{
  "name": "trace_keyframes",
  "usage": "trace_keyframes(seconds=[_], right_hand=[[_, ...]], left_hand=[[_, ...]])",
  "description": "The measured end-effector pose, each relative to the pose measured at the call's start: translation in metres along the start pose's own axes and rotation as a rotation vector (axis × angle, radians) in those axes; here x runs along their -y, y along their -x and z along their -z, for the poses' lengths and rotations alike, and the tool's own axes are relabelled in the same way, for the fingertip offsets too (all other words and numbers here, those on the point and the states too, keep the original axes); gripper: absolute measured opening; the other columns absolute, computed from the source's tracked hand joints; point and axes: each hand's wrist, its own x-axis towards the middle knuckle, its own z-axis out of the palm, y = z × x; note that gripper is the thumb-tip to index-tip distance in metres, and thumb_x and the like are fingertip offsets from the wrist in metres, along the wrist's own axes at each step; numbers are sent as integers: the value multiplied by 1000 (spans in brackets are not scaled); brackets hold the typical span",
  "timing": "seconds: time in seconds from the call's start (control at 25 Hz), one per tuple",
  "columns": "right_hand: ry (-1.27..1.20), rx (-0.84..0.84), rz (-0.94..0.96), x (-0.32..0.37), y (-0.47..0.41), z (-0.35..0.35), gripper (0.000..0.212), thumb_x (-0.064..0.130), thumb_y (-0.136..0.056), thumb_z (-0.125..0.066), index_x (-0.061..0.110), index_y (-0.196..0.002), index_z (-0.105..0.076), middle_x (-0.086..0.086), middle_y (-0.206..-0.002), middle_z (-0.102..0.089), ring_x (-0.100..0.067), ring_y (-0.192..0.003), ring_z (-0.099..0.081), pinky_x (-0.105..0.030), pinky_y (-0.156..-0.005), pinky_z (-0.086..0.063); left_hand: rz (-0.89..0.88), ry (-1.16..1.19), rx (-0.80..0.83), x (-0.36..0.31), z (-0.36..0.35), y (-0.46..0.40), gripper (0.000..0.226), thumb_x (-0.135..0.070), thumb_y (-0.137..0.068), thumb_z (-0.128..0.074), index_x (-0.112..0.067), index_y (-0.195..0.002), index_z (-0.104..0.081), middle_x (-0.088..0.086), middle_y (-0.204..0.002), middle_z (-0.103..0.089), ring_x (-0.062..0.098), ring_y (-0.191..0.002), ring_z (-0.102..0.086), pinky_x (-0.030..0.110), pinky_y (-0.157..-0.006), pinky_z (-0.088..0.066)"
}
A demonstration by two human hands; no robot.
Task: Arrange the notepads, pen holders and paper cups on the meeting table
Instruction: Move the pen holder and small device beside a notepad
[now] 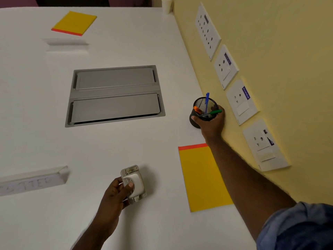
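Both hands closed on desk items over the white table (54, 105).

Right hand (213, 123) wrapped around black mesh pen holder (202, 110) by the yellow wall, just beyond near notepad (201, 177); left hand (115, 193) gripping grey hole punch (134, 184).

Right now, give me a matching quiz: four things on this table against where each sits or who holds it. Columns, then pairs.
Things:
1. black mesh pen holder
2. grey hole punch
3. yellow notepad with its orange strip nearest the camera
4. grey metal cable hatch

Places:
A. set into the table's middle
B. gripped by the right hand, near the wall
C. far end of the table
D. under the left hand fingers

Pairs: 1-B, 2-D, 3-C, 4-A
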Motion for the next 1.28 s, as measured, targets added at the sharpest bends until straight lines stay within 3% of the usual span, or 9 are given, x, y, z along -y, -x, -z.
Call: trace_keyframes(seconds=[0.2, 0.36, 0.56, 0.68, 0.8, 0.92, 1.08, 1.2, 1.28], right_hand=[[36, -5, 7, -11, -10, -3, 94, 6, -55, -92, 1, -134, -41, -13, -136, -53, -17, -121, -50, -8, -84, -48], [59, 35, -30, -14, -8, 2, 94, 9, -59, -91, 2, -137, -38, -13, -139, -51, -23, -128, -49, -28, -95, -52], [149, 22, -86, -11, 36, 12, 91, 12, -69, -86, 3, -143, -33, -15, -147, -43, -23, -135, -42, -21, -100, -43], [228, -1, 13, -12, 109, 13, 59, 15, -79, -79, 7, -129, -51, -11, -132, -55, -20, -121, -52, -30, -100, -45], [121, 274, -50, 0, 182, 3, 14, 22, -84, -74, 25, -95, -65, 1, -97, -69, -17, -88, -63, -25, -74, -52], [82, 612, -277, 11, 216, -4, 8, 25, -85, -74, 22, -92, -73, 0, -87, -74, -21, -83, -69, -32, -73, -55], [-19, 702, -427, 21, 218, -1, 4, 17, -85, -73, 14, -87, -73, -1, -76, -75, -11, -68, -70, -24, -56, -52], [-96, 612, -531, 23, 205, 2, 5, 10, -87, -69, 12, -90, -72, -1, -78, -75, -7, -64, -68, -17, -50, -47], [-186, 463, -606, 24, 186, 6, 12, 4, -87, -67, 3, -98, -71, -7, -83, -75, -13, -67, -68, -21, -53, -51]], left_hand=[[10, 29, -12, -1, -2, -1, 24, -20, -92, -60, -12, -114, -62, 11, -99, -74, 24, -88, -71, 44, -85, -51], [2, 22, 20, -4, -5, 0, 27, -23, -90, -61, -12, -115, -62, 10, -99, -74, 22, -88, -72, 40, -79, -54], [11, 21, 21, -7, -9, 4, 27, -23, -92, -60, -12, -116, -61, 8, -100, -75, 20, -87, -72, 31, -70, -56], [39, 42, 17, -12, -19, 6, 25, -18, -93, -60, -8, -116, -59, 7, -97, -75, 20, -85, -73, 25, -63, -56], [53, 17, 31, -17, -28, 4, 25, -16, -95, -59, -6, -117, -58, 4, -94, -75, 17, -84, -73, 26, -64, -56], [50, 9, 80, -19, -36, 2, 24, -15, -95, -59, -6, -117, -58, 4, -95, -76, 17, -84, -73, 26, -64, -57], [59, -38, 117, -13, -46, -1, 22, -23, -97, -59, -13, -115, -63, 2, -96, -76, 17, -89, -73, 27, -68, -57], [-81, -276, 7, -6, -45, -8, 20, -36, -97, -55, -28, -109, -69, -6, -108, -73, 24, -108, -66, 26, -80, -51], [-244, -806, -169, -2, -35, -13, 37, -46, -88, -65, -34, -123, -62, -16, -134, -57, 24, -134, -46, 35, -99, -42]])
